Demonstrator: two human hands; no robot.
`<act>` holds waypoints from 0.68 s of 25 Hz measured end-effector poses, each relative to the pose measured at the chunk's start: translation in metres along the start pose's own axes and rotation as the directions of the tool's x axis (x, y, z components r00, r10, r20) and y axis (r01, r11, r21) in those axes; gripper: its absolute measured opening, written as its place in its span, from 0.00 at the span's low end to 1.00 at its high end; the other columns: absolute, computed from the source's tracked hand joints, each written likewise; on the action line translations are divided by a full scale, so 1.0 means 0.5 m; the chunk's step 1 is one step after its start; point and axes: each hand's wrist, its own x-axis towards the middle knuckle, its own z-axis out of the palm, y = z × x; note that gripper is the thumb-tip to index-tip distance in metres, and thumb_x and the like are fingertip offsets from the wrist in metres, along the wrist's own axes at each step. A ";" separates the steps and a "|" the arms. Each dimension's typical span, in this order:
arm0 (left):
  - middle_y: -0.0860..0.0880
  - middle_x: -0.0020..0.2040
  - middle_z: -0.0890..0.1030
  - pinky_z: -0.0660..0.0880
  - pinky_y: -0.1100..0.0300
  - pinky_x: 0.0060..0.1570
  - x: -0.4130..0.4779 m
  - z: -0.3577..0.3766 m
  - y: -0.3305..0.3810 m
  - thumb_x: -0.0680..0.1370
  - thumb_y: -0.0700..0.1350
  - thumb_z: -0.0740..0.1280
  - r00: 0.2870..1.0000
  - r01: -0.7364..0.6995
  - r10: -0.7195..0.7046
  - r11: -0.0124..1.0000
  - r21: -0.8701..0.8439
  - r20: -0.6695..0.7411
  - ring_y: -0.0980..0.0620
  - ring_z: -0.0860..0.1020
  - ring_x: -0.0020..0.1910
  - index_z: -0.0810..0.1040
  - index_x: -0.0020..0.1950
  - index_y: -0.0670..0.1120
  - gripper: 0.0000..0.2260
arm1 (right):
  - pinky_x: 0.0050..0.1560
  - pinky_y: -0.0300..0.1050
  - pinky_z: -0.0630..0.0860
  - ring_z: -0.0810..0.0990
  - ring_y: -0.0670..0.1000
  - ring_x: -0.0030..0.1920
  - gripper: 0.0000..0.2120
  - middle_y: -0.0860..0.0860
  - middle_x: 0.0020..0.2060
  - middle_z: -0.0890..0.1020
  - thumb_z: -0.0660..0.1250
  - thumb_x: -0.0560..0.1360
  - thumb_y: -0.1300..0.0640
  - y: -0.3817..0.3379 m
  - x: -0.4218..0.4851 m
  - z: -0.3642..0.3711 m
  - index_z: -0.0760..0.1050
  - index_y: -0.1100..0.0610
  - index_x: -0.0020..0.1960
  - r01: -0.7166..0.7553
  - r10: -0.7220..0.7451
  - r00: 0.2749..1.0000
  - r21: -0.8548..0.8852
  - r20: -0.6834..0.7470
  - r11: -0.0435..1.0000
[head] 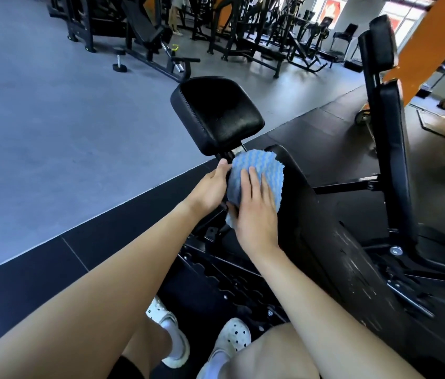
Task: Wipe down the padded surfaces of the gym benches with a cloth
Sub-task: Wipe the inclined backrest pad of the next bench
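Observation:
A blue-and-white striped cloth (pixel 263 166) lies over the near end of a black padded backrest (pixel 333 242) that slopes down to the right. My right hand (pixel 255 212) presses flat on the cloth with straight fingers. My left hand (pixel 213 184) grips the cloth's left edge, thumb on top, by the pad's side. Just beyond the cloth sits the black padded seat (pixel 216 113) of the same bench, slightly tilted. A second bench with an upright black backrest (pixel 392 138) stands to the right.
Black metal bench frame and adjustment rack (pixel 216 274) lie under my arms, above my white shoes (pixel 172 332). Grey floor (pixel 52 119) spreads left; a dumbbell (pixel 119 60) and several black machines (pixel 243 31) stand at the back. An orange pillar (pixel 429 42) rises at right.

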 end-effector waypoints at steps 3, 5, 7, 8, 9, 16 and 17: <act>0.56 0.76 0.70 0.62 0.67 0.67 -0.015 0.006 0.003 0.85 0.61 0.44 1.000 -0.028 0.028 1.000 -0.013 -0.009 0.58 0.65 0.76 0.71 0.76 0.56 0.26 | 0.71 0.58 0.69 0.67 0.63 0.74 0.40 0.62 0.75 0.65 0.74 0.73 0.57 0.004 -0.053 0.011 0.57 0.63 0.78 -0.028 0.028 1.000 -0.145 0.002 0.989; 0.56 0.74 0.71 0.60 0.63 0.70 -0.019 0.007 0.008 0.85 0.61 0.45 0.999 -0.033 0.033 0.999 -0.004 0.003 0.57 0.66 0.75 0.72 0.76 0.55 0.26 | 0.71 0.56 0.69 0.68 0.62 0.72 0.37 0.61 0.71 0.69 0.74 0.71 0.58 -0.026 -0.011 0.001 0.61 0.62 0.75 -0.083 0.082 0.997 -0.121 -0.015 0.989; 0.55 0.69 0.75 0.63 0.61 0.67 -0.025 0.007 0.020 0.85 0.61 0.45 1.000 0.004 -0.004 1.000 -0.013 -0.007 0.56 0.71 0.70 0.74 0.74 0.52 0.27 | 0.73 0.54 0.68 0.69 0.61 0.71 0.33 0.59 0.67 0.70 0.71 0.72 0.60 -0.067 0.046 -0.007 0.63 0.61 0.74 -0.049 0.046 0.998 -0.097 -0.037 0.994; 0.52 0.69 0.76 0.65 0.60 0.66 -0.025 0.003 0.023 0.86 0.61 0.45 1.000 0.020 -0.020 1.000 -0.008 -0.008 0.54 0.72 0.69 0.74 0.73 0.49 0.28 | 0.73 0.52 0.68 0.70 0.59 0.70 0.31 0.59 0.65 0.71 0.69 0.72 0.60 -0.081 0.067 -0.010 0.64 0.61 0.73 -0.019 0.014 0.998 -0.087 -0.054 0.996; 0.50 0.70 0.76 0.65 0.60 0.66 -0.021 -0.002 0.023 0.86 0.61 0.44 1.000 0.024 -0.024 1.000 0.001 -0.007 0.53 0.73 0.69 0.75 0.73 0.48 0.29 | 0.73 0.52 0.68 0.71 0.58 0.69 0.30 0.58 0.63 0.72 0.67 0.72 0.61 -0.088 0.081 -0.009 0.66 0.61 0.72 -0.001 -0.004 0.998 -0.085 -0.068 0.996; 0.56 0.78 0.67 0.57 0.57 0.78 -0.036 0.027 -0.006 0.85 0.58 0.48 0.996 -0.064 0.068 0.997 0.053 -0.062 0.56 0.64 0.77 0.66 0.79 0.54 0.24 | 0.78 0.56 0.61 0.57 0.61 0.80 0.41 0.59 0.80 0.57 0.69 0.75 0.64 -0.007 -0.055 0.010 0.50 0.61 0.82 -0.088 0.088 0.996 0.001 0.001 0.996; 0.56 0.80 0.64 0.55 0.60 0.77 -0.042 0.035 -0.015 0.86 0.56 0.49 0.993 -0.093 0.099 0.991 0.092 -0.062 0.57 0.62 0.78 0.63 0.81 0.54 0.23 | 0.78 0.55 0.60 0.55 0.60 0.81 0.42 0.59 0.81 0.55 0.69 0.76 0.63 0.001 -0.071 0.005 0.49 0.61 0.82 -0.103 0.102 0.992 0.024 0.068 0.994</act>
